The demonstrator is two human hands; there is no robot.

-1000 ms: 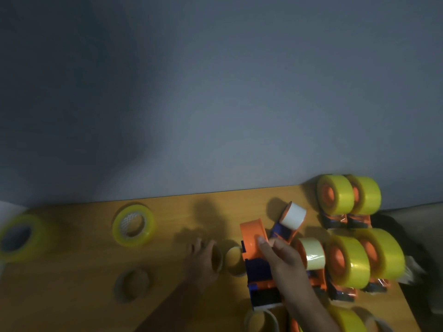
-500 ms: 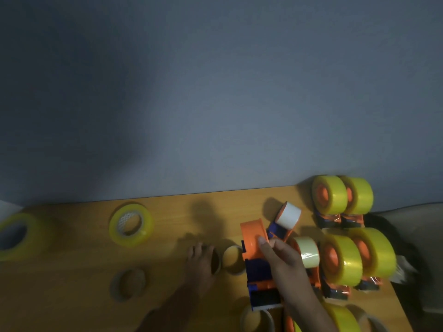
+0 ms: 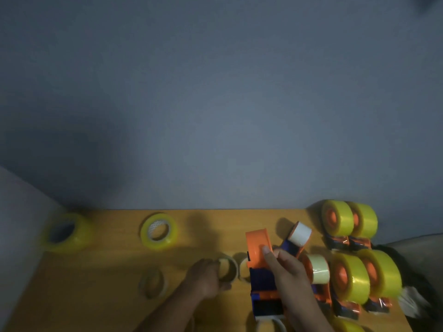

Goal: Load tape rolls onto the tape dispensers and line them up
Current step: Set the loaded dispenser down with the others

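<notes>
The right hand [image 3: 291, 271] grips an empty dispenser [image 3: 261, 274] near the middle of the desk's [image 3: 115, 271] front half, forefinger laid on the orange hub [image 3: 257, 245], the other fingers wrapped over the blue body. The left hand [image 3: 203, 276] rests just left of it, fingers curled at a spent cardboard core [image 3: 226, 269]; whether they truly pinch it is hard to tell in the dim, blurred view. A second core [image 3: 152, 283] lies further left, a third [image 3: 244, 269] sits against the dispenser.

The fresh rolls are well apart from the hands: one yellow roll [image 3: 159, 231] on its side near the back edge, another [image 3: 63, 232] at the back left corner. Four loaded dispensers [image 3: 350, 276] stand in two pairs along the right edge, with two part-used ones [image 3: 316, 271] between them and the right hand.

The step in hand appears to be clearing the old core and fetching a roll. To do it well: keep the dispenser pinned upright, drop the core aside, take the nearer yellow roll, push it square onto the hub until seated, and lead the tape end toward the blade before lining it up with the right-hand rows.

No brand, label or writing can be read; the pattern inside the nearer roll is too blurred.
</notes>
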